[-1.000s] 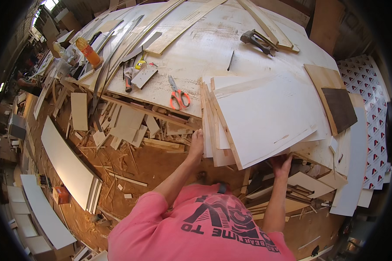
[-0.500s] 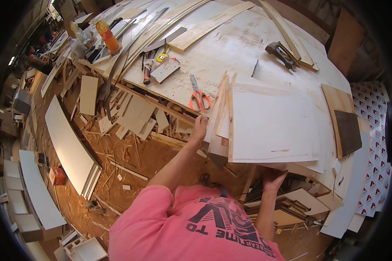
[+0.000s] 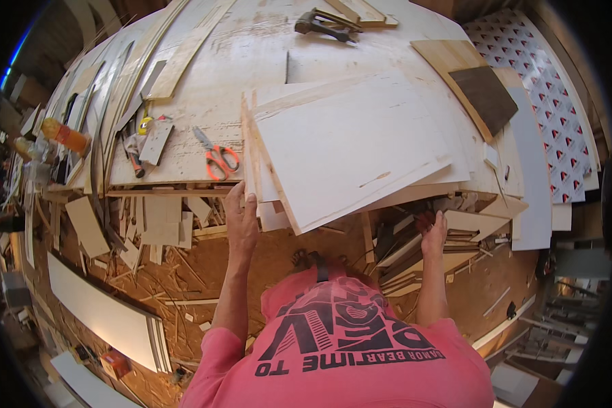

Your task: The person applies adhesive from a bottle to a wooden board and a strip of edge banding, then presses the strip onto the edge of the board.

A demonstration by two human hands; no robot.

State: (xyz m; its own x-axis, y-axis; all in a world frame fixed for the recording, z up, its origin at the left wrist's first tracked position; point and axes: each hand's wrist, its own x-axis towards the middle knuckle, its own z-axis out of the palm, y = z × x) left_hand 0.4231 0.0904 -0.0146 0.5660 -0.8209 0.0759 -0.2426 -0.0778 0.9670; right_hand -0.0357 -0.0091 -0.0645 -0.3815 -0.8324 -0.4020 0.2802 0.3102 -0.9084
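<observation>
A large white panel (image 3: pixel 353 143) with a pale wood strip along its left side lies on the worktable, over other white sheets, its near corner jutting past the table edge. My left hand (image 3: pixel 243 221) is raised by that edge, just left of the corner, thumb and fingers apart and nothing in the grasp. Close to its fingertips are thin upright-looking wood strips (image 3: pixel 249 146); whether it touches them I cannot tell. Below the panel's near side, apart from it, my right hand (image 3: pixel 433 232) is open with fingers spread. Orange-handled scissors (image 3: pixel 217 158) lie left of the panel.
A black nail gun (image 3: pixel 324 26) rests at the far side of the worktable (image 3: pixel 190 122). To the left are a yellow tape measure (image 3: pixel 145 124), an orange bottle (image 3: pixel 66 136) and long strips. Board offcuts (image 3: pixel 162 221) litter the floor, and a dark board (image 3: pixel 484 100) lies at the right.
My view has swung to the right, so the table edge now runs level. My right hand has come away from the panel's near edge, and my left hand's fingers have opened.
</observation>
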